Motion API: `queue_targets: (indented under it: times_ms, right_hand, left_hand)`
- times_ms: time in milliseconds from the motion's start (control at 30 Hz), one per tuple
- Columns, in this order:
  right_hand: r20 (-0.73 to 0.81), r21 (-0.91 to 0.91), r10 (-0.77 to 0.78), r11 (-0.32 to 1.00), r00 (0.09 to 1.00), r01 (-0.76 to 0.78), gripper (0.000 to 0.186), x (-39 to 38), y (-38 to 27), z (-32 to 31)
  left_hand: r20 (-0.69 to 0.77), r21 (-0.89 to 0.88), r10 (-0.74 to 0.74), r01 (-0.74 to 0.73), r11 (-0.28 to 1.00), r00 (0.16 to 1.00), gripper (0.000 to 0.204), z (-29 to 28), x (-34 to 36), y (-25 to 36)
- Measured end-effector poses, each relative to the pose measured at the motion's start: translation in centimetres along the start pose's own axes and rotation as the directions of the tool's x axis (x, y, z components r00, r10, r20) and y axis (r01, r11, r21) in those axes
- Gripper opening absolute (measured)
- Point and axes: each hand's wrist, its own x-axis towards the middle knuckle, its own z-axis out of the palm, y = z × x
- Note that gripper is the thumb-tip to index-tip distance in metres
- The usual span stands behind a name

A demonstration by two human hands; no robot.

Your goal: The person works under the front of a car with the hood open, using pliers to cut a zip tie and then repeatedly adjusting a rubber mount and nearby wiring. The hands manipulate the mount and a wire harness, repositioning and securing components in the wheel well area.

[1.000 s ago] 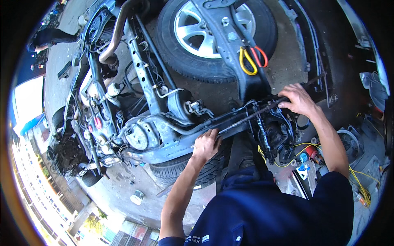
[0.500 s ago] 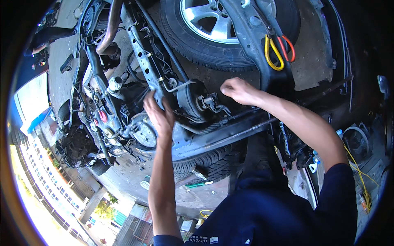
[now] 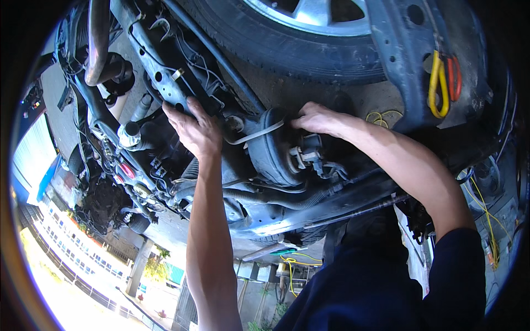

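Observation:
My left hand (image 3: pixel 196 131) rests on the end of a long grey metal beam (image 3: pixel 144 52) with round holes, its fingers apart. Curled together, the fingers of my right hand (image 3: pixel 319 119) are at the far right side of a rounded black canister (image 3: pixel 270 151). Their tips are partly hidden, and I cannot make out what is in them. A bent pale metal strip (image 3: pixel 256 134) runs across the canister's top, between my hands. Below my right hand, a small black fitting with hoses (image 3: pixel 313 153) sits on the canister's side.
A large tyre (image 3: pixel 309 63) on an alloy wheel lies beyond the frame. Yellow- and red-handled snips (image 3: pixel 440 91) hang on a dark metal arm at the right. A ribbed hose (image 3: pixel 301 201) follows the near frame rail (image 3: pixel 270 220). Yellow cable (image 3: pixel 486 220) lies at the right.
My view has come closer to the frame and canister. My right hand has moved left, from beside the canister to its far edge. My left hand stays on the beam.

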Motion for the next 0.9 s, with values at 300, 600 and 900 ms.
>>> queue_targets:
  times_ms: [300,600,900]
  right_hand:
    - [-0.192,0.05,0.133,0.991,0.972,-0.125,0.029,1.0,-0.3,2.0]
    - [-0.378,0.182,0.06,0.983,0.924,0.011,0.023,-0.3,0.1,3.7]
    - [-0.403,0.123,0.051,0.992,0.914,-0.002,0.021,0.0,-0.1,3.6]
  left_hand:
    - [0.045,-0.026,-0.068,0.069,0.997,0.997,0.079,-0.5,0.1,1.2]
    - [0.05,0.006,-0.08,0.08,0.997,0.996,0.078,-0.5,0.0,1.0]
    - [0.027,0.001,-0.069,0.069,0.998,0.997,0.077,-0.5,-0.1,1.3]
